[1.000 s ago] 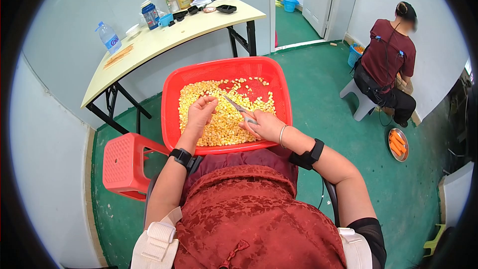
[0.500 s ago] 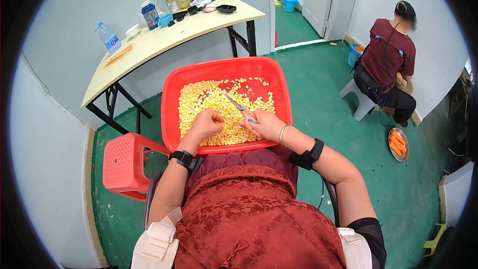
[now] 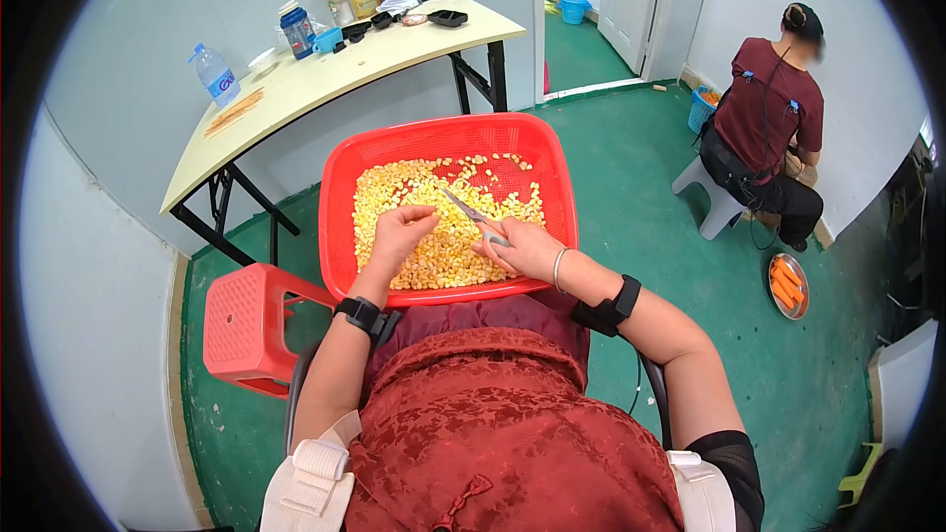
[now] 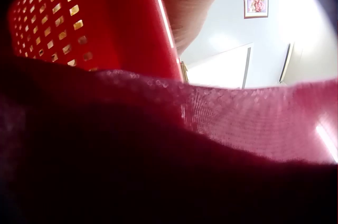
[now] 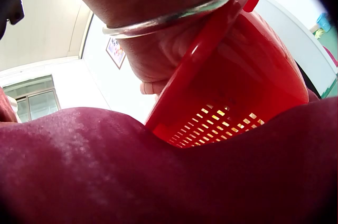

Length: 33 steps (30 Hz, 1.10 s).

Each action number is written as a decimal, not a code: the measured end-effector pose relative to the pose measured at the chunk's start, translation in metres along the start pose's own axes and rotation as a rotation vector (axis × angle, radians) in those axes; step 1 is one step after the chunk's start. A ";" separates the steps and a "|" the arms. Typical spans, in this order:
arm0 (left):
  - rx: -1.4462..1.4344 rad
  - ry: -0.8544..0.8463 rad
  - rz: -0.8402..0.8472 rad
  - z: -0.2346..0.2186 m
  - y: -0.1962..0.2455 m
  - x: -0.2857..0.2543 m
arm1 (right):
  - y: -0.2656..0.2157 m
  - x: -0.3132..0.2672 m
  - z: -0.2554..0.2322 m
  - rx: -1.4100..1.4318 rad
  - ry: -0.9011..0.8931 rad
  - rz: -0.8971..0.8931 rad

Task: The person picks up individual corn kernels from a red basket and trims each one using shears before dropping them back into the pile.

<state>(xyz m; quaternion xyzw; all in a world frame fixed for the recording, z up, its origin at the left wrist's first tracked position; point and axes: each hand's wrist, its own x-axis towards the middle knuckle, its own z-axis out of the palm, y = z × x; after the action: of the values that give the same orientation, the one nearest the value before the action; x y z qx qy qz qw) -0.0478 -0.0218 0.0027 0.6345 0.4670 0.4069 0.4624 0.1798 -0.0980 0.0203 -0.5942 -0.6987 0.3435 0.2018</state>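
Note:
A red plastic basket (image 3: 340,236) full of loose yellow corn kernels (image 3: 434,261) sits at the person's lap. Over the right part of the kernels, the right hand (image 3: 527,248) grips a pair of scissors (image 3: 475,214) by the grey handles, blades pointing up and left. Left of the scissors, the left hand (image 3: 396,239) hovers above the corn with thumb and fingertips drawn together; I cannot tell whether something small is between them. In the left wrist view, the basket's perforated wall (image 4: 111,18) and dark red cloth cover most of the picture. A bangle (image 5: 169,21) circles the right wrist.
A red stool (image 3: 241,320) stands at the left. Behind the basket is a table (image 3: 394,54) with bottles, a cup and black trays. At the right, another person (image 3: 774,118) sits on a grey stool near a metal bowl of carrots (image 3: 788,286).
The left hand dipped down to the corn half a second ago and has lifted again, its fingertips now pointing toward the scissors. The right hand and scissors have stayed in place.

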 end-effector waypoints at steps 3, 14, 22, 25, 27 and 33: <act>-0.317 -0.024 -0.146 -0.001 0.012 -0.001 | -0.008 -0.006 -0.001 -0.078 0.040 0.006; -0.487 -0.013 -0.134 -0.001 0.016 -0.001 | -0.010 -0.011 0.001 -0.210 -0.009 -0.037; -0.455 -0.044 -0.070 -0.003 0.010 0.001 | -0.013 -0.014 -0.001 -0.264 -0.033 -0.109; -0.427 -0.056 -0.050 -0.002 0.010 0.001 | -0.016 -0.015 -0.003 -0.245 -0.064 -0.099; -0.403 -0.065 -0.043 -0.002 0.010 0.001 | -0.015 -0.013 -0.003 -0.233 -0.073 -0.078; -0.267 -0.087 -0.013 -0.001 0.010 0.000 | -0.018 -0.016 -0.006 -0.222 -0.069 -0.049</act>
<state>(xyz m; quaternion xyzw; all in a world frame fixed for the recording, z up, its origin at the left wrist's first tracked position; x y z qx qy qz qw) -0.0466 -0.0229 0.0123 0.5812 0.3925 0.4344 0.5652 0.1748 -0.1133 0.0396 -0.5835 -0.7533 0.2791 0.1192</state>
